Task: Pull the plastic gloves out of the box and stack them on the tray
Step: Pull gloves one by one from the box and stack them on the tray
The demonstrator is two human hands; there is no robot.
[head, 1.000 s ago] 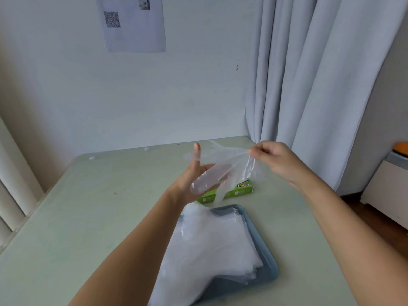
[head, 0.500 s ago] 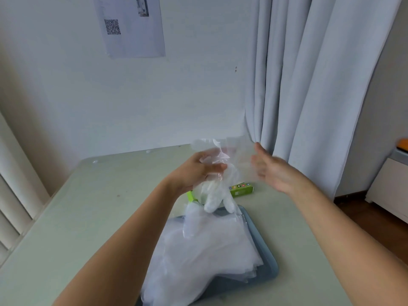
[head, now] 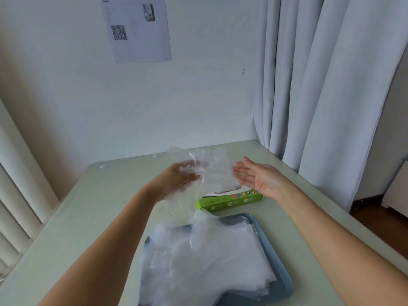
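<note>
My left hand (head: 177, 180) grips a crumpled clear plastic glove (head: 212, 171) in the air above the table, and the glove hangs down toward the tray. My right hand (head: 256, 176) is beside it to the right, palm up with fingers straight, holding nothing. Behind and below both hands lies the green glove box (head: 229, 202), its opening on top partly hidden by the glove. The blue-grey tray (head: 280, 281) in front of the box carries a pile of several clear gloves (head: 209, 261) that spills over its left side.
The pale green table (head: 88, 217) meets a white wall at the back. Grey curtains (head: 320, 85) hang at the back right, close to the table's corner. A printed sheet with a QR code (head: 136, 29) is stuck on the wall.
My right hand has let go of the glove and opened, palm up. My left hand has closed round the glove and bunched it. The camera has tilted slightly.
</note>
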